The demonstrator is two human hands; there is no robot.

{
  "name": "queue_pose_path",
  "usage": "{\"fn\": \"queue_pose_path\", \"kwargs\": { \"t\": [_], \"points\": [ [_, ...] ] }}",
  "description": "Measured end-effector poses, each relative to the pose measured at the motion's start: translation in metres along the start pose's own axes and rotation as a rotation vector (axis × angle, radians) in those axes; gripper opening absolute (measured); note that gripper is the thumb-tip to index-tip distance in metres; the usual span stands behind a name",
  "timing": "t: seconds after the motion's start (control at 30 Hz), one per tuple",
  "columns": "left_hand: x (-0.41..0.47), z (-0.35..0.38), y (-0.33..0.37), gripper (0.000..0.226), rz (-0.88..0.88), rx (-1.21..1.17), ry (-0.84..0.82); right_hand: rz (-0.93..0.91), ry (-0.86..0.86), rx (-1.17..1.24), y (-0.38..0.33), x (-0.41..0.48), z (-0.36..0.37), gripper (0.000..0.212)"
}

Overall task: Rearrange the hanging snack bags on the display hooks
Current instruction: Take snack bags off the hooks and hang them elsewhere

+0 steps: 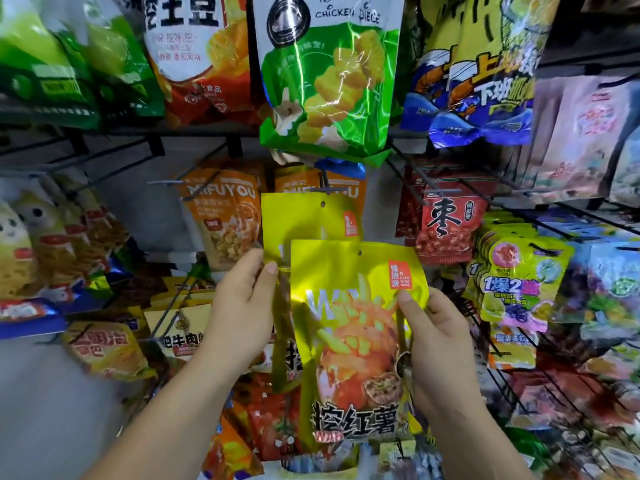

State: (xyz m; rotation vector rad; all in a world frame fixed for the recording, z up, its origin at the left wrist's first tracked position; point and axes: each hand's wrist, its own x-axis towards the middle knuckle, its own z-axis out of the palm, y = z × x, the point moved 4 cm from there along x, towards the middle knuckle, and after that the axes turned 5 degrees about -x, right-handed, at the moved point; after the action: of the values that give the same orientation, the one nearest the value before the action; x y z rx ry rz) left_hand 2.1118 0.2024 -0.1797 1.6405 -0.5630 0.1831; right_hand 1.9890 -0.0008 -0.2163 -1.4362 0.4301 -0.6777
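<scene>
Pinching side edges, the left hand (242, 306) holds the rear bag (304, 223), the right hand (440, 344) the front bag (349, 341); light, slippery foil, probably best gripped near the hang hole (359, 252).

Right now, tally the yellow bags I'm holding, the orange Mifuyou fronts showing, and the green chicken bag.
Yellow: 2, rear bag in left hand, front bag in right hand
Orange Mifuyou fronts: 2
Green chicken bag: 1
Total: 5
</scene>
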Motion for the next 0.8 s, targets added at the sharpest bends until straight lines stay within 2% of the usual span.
{"fn": "queue_pose_path", "kwargs": {
  "t": [0.2, 0.27, 0.4, 0.43, 0.5, 0.6, 0.7, 0.8],
  "points": [
    [-0.003, 0.011, 0.006, 0.027, -0.045, -0.073, -0.008, -0.042, -0.009, -0.009, -0.008, 0.008, 0.007, 0.028],
    [-0.008, 0.01, 0.004, 0.029, -0.112, -0.148, 0.016, -0.064, 0.009, -0.009, -0.008, 0.011, 0.007, 0.023],
    [-0.025, 0.006, -0.014, 0.026, -0.262, -0.286, 0.068, -0.052, 0.049, -0.041, -0.001, 0.014, 0.012, 0.034],
    [-0.03, 0.006, -0.019, 0.032, -0.306, -0.304, 0.088, -0.04, 0.054, -0.037, 0.002, 0.014, 0.014, 0.037],
    [-0.038, 0.005, -0.032, 0.063, -0.379, -0.348, 0.14, -0.033, 0.063, -0.053, 0.009, 0.014, 0.019, 0.043],
    [-0.046, 0.008, -0.026, 0.036, -0.346, -0.406, 0.203, -0.058, 0.081, -0.144, 0.015, 0.009, 0.028, 0.044],
    [-0.052, 0.013, -0.024, 0.044, -0.339, -0.437, 0.143, -0.075, 0.136, -0.184, 0.017, 0.005, 0.038, 0.046],
    [-0.045, 0.015, -0.023, 0.023, -0.306, -0.332, 0.109, -0.062, 0.152, -0.201, 0.026, 0.006, 0.047, 0.046]
  ]
}}
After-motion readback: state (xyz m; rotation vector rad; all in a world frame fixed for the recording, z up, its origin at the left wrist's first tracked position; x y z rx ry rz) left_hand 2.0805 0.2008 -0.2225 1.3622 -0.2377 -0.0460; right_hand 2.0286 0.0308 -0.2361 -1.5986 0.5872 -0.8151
